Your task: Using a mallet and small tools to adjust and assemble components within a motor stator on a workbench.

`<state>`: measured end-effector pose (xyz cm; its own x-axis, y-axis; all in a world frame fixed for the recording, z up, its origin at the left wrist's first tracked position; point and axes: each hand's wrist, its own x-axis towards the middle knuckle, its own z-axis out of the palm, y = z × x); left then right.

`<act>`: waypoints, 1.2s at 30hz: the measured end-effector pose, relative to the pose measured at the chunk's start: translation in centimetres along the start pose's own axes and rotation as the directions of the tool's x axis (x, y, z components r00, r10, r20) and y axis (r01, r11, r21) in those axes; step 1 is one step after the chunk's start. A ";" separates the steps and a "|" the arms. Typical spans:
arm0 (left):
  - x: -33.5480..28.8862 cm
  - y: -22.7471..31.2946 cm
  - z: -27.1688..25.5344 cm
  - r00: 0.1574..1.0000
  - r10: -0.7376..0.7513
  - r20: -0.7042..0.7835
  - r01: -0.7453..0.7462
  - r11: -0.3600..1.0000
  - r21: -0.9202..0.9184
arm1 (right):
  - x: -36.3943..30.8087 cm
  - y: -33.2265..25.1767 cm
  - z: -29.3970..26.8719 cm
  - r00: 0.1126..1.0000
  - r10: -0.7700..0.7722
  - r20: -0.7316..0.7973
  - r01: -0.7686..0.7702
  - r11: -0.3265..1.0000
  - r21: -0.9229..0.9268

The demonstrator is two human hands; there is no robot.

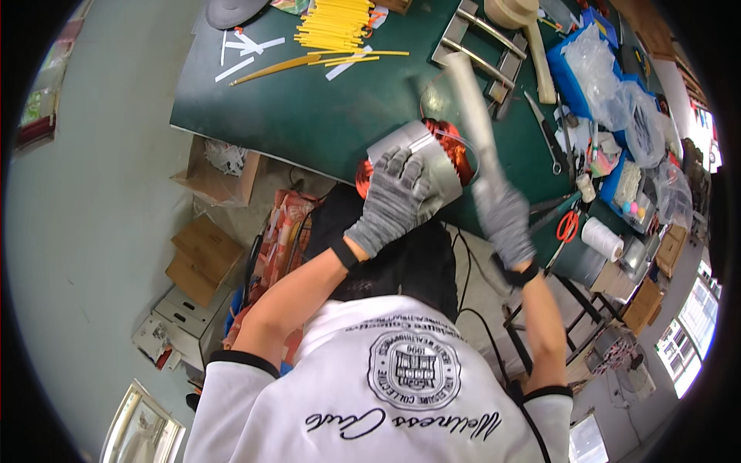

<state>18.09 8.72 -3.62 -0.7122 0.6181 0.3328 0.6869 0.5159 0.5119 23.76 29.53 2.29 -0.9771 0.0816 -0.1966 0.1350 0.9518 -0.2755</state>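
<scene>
A motor stator (444, 174), a silvery metal ring with orange-red copper windings bulging from both ends, lies on its side at the near edge of the green table. My left hand (395, 197), in a grey knitted glove, is curved over its metal shell and holds it. To the right, my gloved right hand (503, 224) is closed round a pale stick-like tool (472, 108), raised and smeared by motion. The tool points away from me, past the right side of the stator. Its exact kind is unclear.
Yellow strips (332, 27) and white slips lie far left on the green table (309, 100). A metal frame with rods (482, 46), a mallet (532, 46), a knife (544, 127), red-handled scissors (568, 226), white thread (602, 238) and blue bins (567, 73) crowd the right.
</scene>
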 end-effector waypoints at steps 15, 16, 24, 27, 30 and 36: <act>2.6 -3.8 -2.5 0.992 -0.100 0.072 0.108 0.988 -0.112 | 1.0 -3.2 -0.8 0.868 -0.095 -0.488 0.285 0.899 0.332; 3.1 -4.1 -2.5 0.994 -0.087 0.071 0.095 0.988 -0.121 | 0.8 -3.1 -0.3 1.000 -0.006 -0.021 0.009 0.989 0.146; 4.2 -6.9 -3.0 0.981 -0.171 0.095 0.185 0.968 -0.167 | 2.2 -4.0 -0.9 0.933 -0.083 -0.351 0.172 0.957 0.233; 4.9 -7.9 -2.9 0.978 -0.173 0.116 0.194 0.960 -0.203 | 5.3 -1.7 -0.9 0.993 0.109 0.051 -0.106 0.993 -0.053; 4.7 -8.9 -3.3 0.978 -0.189 0.085 0.203 0.954 -0.219 | 5.8 -3.9 -3.1 0.938 -0.012 -0.348 0.111 0.957 0.267; 5.7 -10.4 -3.0 0.959 -0.233 0.162 0.271 0.922 -0.277 | 6.7 -1.9 0.0 0.998 -0.009 -0.056 0.013 0.997 0.072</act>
<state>6.44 5.04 -4.70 -0.8194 0.5687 0.0714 0.4004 0.4788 0.7813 16.95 28.25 1.47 -0.9860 0.0890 -0.1411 0.1333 0.9290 -0.3452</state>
